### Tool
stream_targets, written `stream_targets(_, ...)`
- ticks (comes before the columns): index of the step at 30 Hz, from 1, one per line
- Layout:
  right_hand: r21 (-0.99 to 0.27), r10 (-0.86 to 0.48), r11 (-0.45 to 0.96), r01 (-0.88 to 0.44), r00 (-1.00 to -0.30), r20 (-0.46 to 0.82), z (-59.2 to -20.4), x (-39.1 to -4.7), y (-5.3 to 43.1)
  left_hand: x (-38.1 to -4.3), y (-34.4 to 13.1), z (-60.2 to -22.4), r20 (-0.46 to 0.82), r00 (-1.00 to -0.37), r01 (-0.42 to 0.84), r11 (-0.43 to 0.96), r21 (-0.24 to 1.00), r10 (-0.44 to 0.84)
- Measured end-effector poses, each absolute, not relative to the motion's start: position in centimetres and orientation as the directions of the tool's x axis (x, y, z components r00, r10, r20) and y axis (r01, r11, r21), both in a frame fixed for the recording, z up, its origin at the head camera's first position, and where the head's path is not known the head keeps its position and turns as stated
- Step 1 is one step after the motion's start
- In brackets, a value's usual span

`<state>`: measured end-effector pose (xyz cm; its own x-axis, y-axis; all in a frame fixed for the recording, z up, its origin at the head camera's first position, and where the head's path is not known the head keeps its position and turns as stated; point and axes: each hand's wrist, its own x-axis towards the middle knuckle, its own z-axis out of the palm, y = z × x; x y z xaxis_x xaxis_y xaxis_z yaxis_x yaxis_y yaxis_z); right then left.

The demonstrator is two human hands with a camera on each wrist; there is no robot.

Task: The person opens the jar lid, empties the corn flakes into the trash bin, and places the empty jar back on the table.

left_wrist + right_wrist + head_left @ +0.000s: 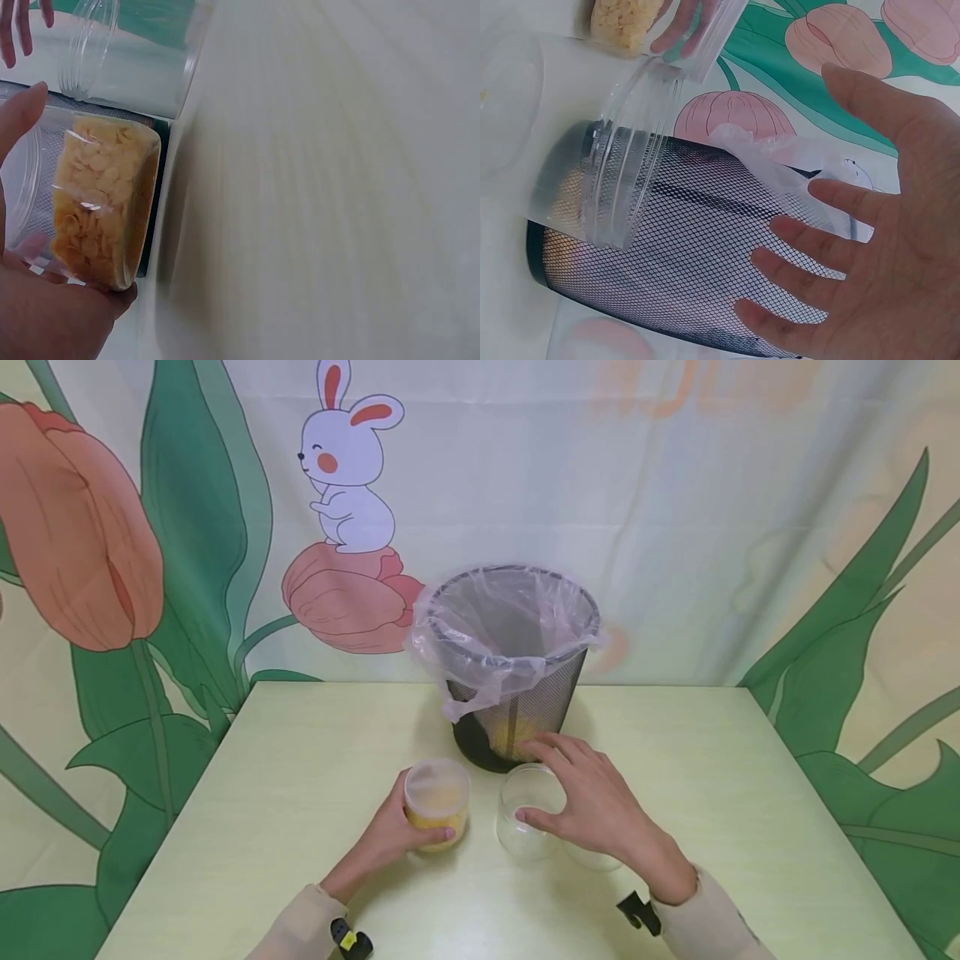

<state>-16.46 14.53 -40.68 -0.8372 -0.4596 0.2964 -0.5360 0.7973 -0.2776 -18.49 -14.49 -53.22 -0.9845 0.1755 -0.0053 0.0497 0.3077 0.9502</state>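
My left hand (405, 827) grips a clear plastic jar (105, 202) partly filled with pale yellow flakes, thumb and fingers around its side. A translucent lid (437, 781) covers that jar's top in the head view. Just right of it, an uncovered clear jar (528, 827) with a threaded rim stands upright on the table. My right hand (592, 797) hovers over this second jar, thumb and fingers spread and holding nothing. In the right wrist view those fingers (802, 262) are apart from the jar's rim (634, 150).
Behind the jars stands a black mesh bin (543, 697) lined with a thin plastic bag (487, 681); something yellow shows low through its mesh. A clear round item (596, 860), partly hidden, lies under my right wrist. A printed curtain (675, 527) hangs behind the pale table (300, 760).
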Motion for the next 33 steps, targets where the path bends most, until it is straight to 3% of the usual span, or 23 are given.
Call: stream_targets(33,-0.266,-0.454,0.797,-0.543,-0.828,0.33,-38.3,-16.4,15.3,-18.8,-15.5,-50.1,0.116,-0.984,0.153,0.3,0.941,0.138)
